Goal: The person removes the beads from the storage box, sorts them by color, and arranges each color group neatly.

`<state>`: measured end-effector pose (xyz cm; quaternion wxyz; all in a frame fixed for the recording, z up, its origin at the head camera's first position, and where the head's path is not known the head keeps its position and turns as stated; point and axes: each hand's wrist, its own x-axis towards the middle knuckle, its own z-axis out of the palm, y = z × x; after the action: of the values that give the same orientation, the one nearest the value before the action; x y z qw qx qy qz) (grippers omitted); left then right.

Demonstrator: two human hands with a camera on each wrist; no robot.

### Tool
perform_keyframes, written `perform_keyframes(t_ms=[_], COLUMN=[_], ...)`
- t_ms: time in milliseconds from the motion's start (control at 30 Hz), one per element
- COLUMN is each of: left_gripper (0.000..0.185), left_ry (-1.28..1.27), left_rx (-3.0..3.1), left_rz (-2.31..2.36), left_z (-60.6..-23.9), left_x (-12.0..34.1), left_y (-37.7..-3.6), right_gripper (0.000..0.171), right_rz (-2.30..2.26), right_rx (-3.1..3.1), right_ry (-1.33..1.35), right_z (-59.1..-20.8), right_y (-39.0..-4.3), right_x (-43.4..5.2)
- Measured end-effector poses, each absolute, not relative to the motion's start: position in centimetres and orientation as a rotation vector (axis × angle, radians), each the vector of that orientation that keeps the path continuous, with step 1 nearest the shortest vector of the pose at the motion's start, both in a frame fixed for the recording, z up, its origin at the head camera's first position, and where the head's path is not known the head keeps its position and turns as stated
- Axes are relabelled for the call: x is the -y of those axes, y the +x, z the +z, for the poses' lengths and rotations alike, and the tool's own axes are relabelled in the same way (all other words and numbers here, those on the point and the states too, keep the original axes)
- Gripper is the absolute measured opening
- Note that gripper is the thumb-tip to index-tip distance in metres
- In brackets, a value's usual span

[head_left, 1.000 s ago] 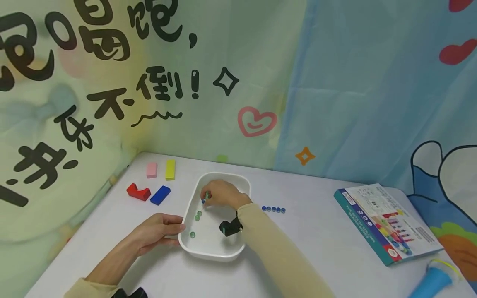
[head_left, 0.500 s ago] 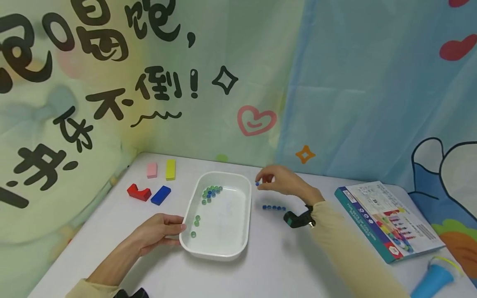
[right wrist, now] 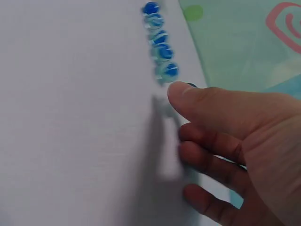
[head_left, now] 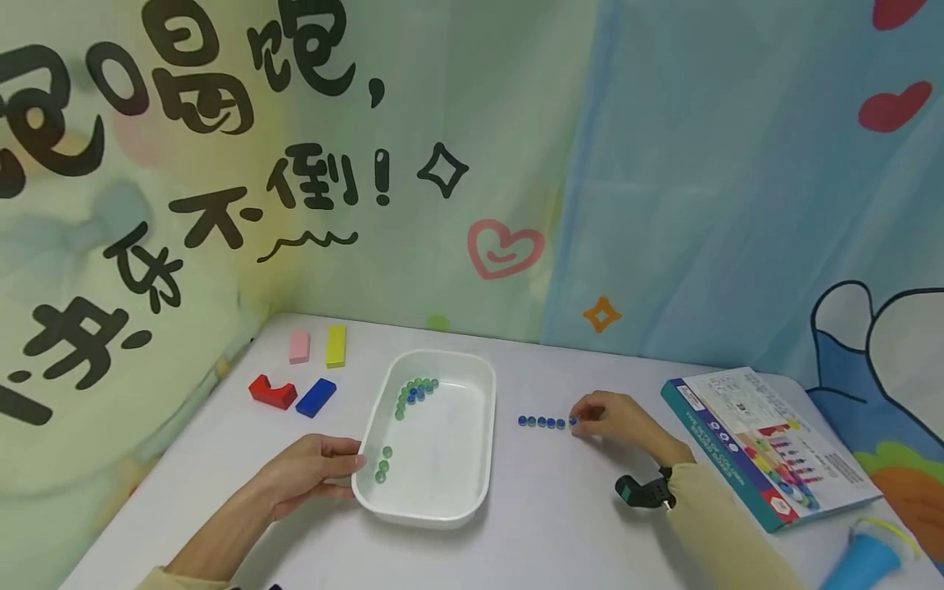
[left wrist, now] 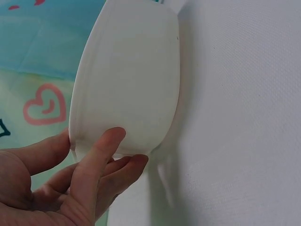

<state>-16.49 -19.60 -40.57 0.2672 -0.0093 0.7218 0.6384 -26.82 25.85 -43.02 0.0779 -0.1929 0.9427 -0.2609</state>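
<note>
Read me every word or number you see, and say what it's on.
"不倒!": on the backdrop; other characters there are stylised or cut off, not surely readable.
"FIVE SETS OF COLUMN": on the side of the box; the line beneath is blurred.
Remaining box print: too small.

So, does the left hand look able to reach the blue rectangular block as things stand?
Probably yes: the blue rectangular block lies just beyond the left hand, and nothing visible stands between them. However, that hand holds the white tray, so it would likely need to let go first.
</note>
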Motion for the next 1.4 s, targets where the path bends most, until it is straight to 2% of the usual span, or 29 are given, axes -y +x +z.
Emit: perform_keyframes(t_ms=[467, 800, 967, 1133, 1400], left_gripper=[0.054, 0.055, 0.056, 0.055, 0.056], left_ry=[-0.015, -0.015, -0.015, 0.009, -0.002], left_rx=[-1.951, -1.954, -1.945, -1.931, -1.943], left_rz=[1.723, 1.72, 1.725, 1.743, 1.729], left_z=[-40.6, -40.6, -40.5, -40.7, -40.9], left_x=[19.7, 19.7, 19.6, 19.7, 19.7], left_y=[-16.2, -16.2, -16.2, -16.2, -16.3], right_gripper=[0.016, 0.023, 0.033, 0.036, 0.035], right_rz=[-0.822, -0.824, -0.822, -0.75, -0.786], right_rx=[-2.902, -2.884, -2.813, -2.838, -2.807], right_ry=[-0.517, -0.508, -0.53, -0.638, -0.761], right_z=[-44.5, -44.6, -42.7, -40.3, -36.7], right_y=[-25.7, -25.6, -25.7, -26.8, -28.2], right_x=[-25.1, -25.4, -25.5, -24.2, -17.1])
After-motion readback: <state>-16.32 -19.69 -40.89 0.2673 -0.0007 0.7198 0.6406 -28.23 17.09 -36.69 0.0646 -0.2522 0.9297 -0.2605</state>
